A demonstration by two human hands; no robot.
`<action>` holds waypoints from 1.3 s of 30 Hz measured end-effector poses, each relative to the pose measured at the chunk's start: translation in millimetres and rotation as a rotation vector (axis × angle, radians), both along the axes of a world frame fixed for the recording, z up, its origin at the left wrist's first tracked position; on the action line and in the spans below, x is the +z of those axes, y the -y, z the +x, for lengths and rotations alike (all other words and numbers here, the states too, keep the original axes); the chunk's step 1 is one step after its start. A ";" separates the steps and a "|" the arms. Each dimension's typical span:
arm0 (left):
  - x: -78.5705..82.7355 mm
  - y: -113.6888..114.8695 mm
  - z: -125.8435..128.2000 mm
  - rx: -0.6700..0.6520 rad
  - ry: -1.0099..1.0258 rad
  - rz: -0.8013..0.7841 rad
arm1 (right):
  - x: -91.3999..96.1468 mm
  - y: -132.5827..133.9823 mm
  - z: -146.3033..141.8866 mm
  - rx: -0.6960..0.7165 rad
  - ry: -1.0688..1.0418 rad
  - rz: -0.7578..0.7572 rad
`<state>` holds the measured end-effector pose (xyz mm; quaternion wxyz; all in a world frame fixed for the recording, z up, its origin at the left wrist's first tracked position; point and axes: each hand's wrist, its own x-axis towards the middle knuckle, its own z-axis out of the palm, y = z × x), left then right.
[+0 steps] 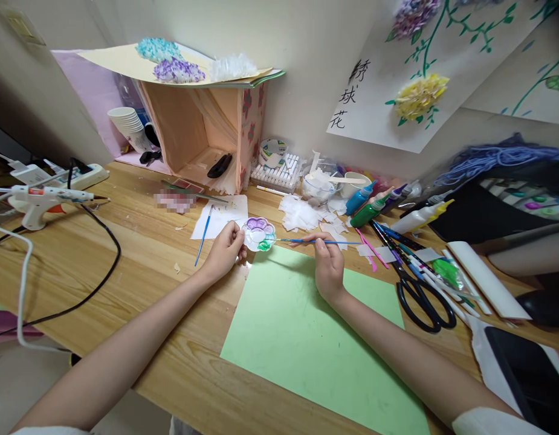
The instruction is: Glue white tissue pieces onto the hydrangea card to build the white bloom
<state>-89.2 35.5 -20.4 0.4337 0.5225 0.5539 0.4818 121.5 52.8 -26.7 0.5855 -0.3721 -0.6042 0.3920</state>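
My left hand [225, 249] grips the left rim of a small white flower-shaped paint palette [258, 234] with purple and green paint in its wells. My right hand [328, 263] pinches a thin blue paintbrush [306, 241], whose tip rests in the palette's green well. Both hands hover at the far edge of a light green paper sheet [315, 338] lying on the wooden table [138, 284].
A second blue brush [203, 235] lies on white paper behind the left hand. Black scissors [417, 290], markers and paint bottles [374, 205] crowd the right side. Torn white tissue pieces [301, 212] sit behind. A glue gun [43, 199] and black cable [102, 266] lie left.
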 end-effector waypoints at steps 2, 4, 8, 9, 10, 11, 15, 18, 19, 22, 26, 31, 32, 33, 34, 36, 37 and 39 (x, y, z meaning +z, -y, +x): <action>1.2 0.6 0.8 0.004 0.001 -0.001 | 0.0 -3.3 -1.1 0.038 -0.055 -0.089; 2.4 1.0 1.5 0.008 0.011 -0.003 | -1.0 -6.8 -1.7 0.076 -0.126 -0.168; 3.4 0.4 2.2 0.005 0.066 -0.028 | -3.2 -11.7 -1.9 0.106 -0.192 -0.280; 3.3 0.1 2.3 0.004 0.084 -0.037 | -3.4 -12.2 -1.9 0.105 -0.190 -0.297; 3.1 -0.2 2.4 0.004 0.100 -0.044 | -3.5 -12.5 -1.9 0.103 -0.186 -0.309; 2.8 -0.4 2.5 0.004 0.114 -0.047 | -3.5 -12.6 -1.9 0.103 -0.183 -0.318; 1.8 -1.2 2.6 0.008 0.139 -0.045 | -3.1 -12.5 -1.7 0.102 -0.191 -0.325; 1.5 -1.5 2.6 0.018 0.145 -0.044 | -2.7 -12.5 -1.2 0.079 -0.167 -0.312; 1.4 -1.7 2.6 0.024 0.145 -0.047 | -2.6 -12.5 -1.0 0.070 -0.157 -0.305; 1.0 -2.2 2.1 0.043 0.143 -0.054 | -2.5 -12.9 -0.3 0.045 -0.143 -0.280; 0.6 -3.0 1.0 0.061 0.141 -0.045 | -3.5 -13.7 1.1 0.021 -0.141 -0.257; 0.8 -3.5 -1.1 0.095 0.105 -0.033 | -4.3 -13.9 2.7 -0.027 -0.156 -0.201; 0.9 -3.3 -1.4 0.101 0.090 -0.022 | -4.0 -13.7 2.6 -0.033 -0.164 -0.185; 0.9 -3.0 -1.6 0.106 0.074 -0.009 | -3.5 -13.4 2.3 -0.033 -0.172 -0.170; 0.9 -2.5 -1.7 0.108 0.059 0.003 | -3.0 -13.0 1.8 -0.025 -0.176 -0.159; 0.7 -1.6 -1.6 0.104 0.040 0.015 | -2.4 -12.2 0.6 0.014 -0.163 -0.158; 0.5 -1.2 -1.5 0.101 0.036 0.017 | -2.3 -11.8 0.1 0.035 -0.146 -0.166; 0.1 -0.7 -1.3 0.098 0.030 0.023 | -2.8 -11.0 -0.6 0.067 -0.101 -0.185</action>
